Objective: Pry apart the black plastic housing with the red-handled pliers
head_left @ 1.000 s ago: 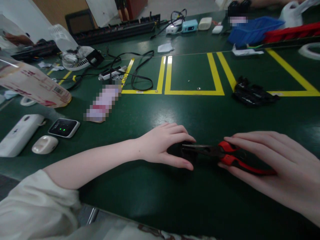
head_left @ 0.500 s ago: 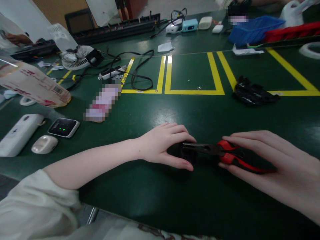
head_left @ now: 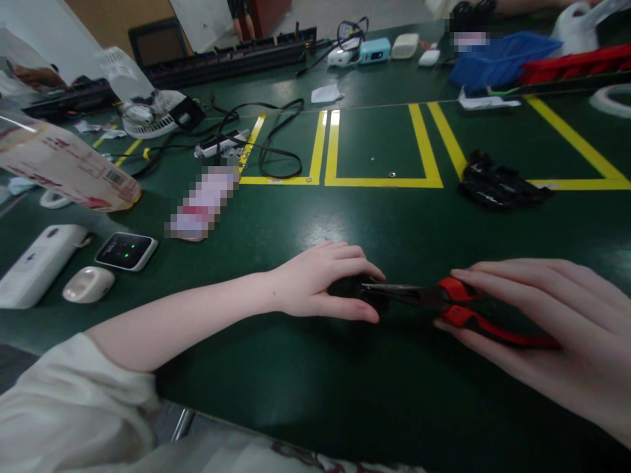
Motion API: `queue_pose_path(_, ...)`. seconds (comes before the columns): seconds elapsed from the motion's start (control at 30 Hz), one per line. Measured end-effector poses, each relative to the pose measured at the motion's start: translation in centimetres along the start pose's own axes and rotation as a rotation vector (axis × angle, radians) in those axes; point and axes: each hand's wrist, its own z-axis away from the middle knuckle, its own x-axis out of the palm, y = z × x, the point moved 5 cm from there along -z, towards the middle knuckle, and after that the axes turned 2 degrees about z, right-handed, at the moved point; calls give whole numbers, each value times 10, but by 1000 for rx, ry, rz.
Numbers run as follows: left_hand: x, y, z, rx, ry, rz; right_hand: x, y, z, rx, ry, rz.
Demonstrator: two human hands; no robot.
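My left hand (head_left: 328, 279) is curled around a small black part (head_left: 350, 287) low over the green table (head_left: 315, 217); its thumb and fingers are on either side of the part. My right hand (head_left: 537, 315) holds pliers with red handles (head_left: 456, 312), fingers on one handle and thumb on the other. The dark, narrow jaws of the pliers point left, and their tips touch or overlap the black part between my left thumb and fingers. The part's details are too dark to make out.
A black bundle (head_left: 500, 184) lies on the yellow tape at the right. On the left are a phone (head_left: 204, 203), a bottle (head_left: 69, 164), a white device (head_left: 39, 266), a small screen device (head_left: 127, 251) and cables (head_left: 266, 141). A blue bin (head_left: 503, 59) stands at the back right.
My right hand and the pliers have shifted slightly to the right, and the red handles look a little further apart. My left thumb has moved up slightly toward the fingers.
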Motion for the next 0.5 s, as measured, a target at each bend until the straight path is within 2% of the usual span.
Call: queue_pose_path(0.5, 3, 0, 0, 2, -15, -59, 3, 6, -4, -14, -64, -82)
